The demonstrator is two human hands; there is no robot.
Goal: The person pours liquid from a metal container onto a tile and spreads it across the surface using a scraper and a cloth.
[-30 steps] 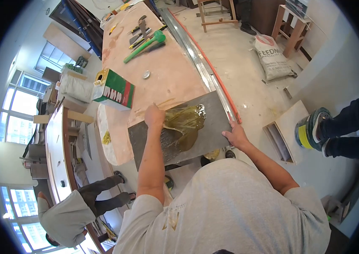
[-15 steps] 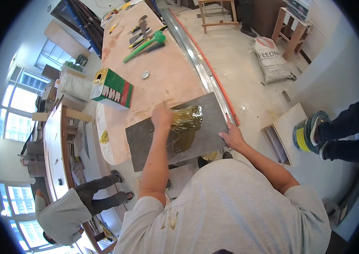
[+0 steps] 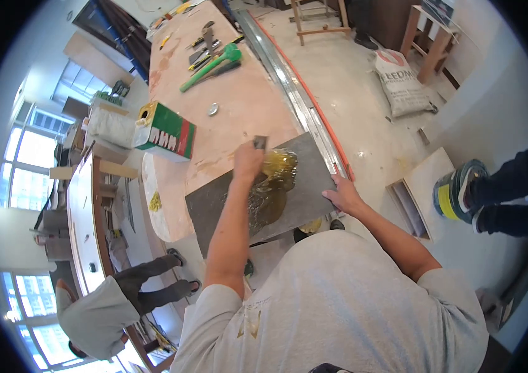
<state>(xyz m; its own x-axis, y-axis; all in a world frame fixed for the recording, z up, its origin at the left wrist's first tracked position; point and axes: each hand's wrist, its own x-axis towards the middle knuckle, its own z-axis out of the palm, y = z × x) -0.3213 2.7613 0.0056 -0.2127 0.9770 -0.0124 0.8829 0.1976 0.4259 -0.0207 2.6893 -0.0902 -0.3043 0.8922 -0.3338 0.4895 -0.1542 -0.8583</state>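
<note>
My left hand (image 3: 248,163) is closed on a small dark flat spreader (image 3: 260,142) above the far edge of a dark grey board (image 3: 310,177). A puddle of shiny yellow-brown glue (image 3: 273,186) covers the board's middle, just right of and below that hand. My right hand (image 3: 343,194) grips the board's right edge, thumb on top; its other fingers are partly hidden. The board overhangs the near end of the workbench (image 3: 245,109). Beyond it to the left stands a green, white and red tin (image 3: 167,133) with an open top hole, near a small round metal cap (image 3: 213,109).
A green long-handled tool (image 3: 211,67) and several hand tools lie further up the bench. Metal channels (image 3: 295,99) run along its right side. On the floor are a white sack (image 3: 401,84) and a bucket (image 3: 457,193) near a person's legs. Another person (image 3: 99,314) bends at the left.
My left hand has moved up and slightly right, off the glue towards the board's far edge, and the spreader now shows. My right hand stays on the board's edge.
</note>
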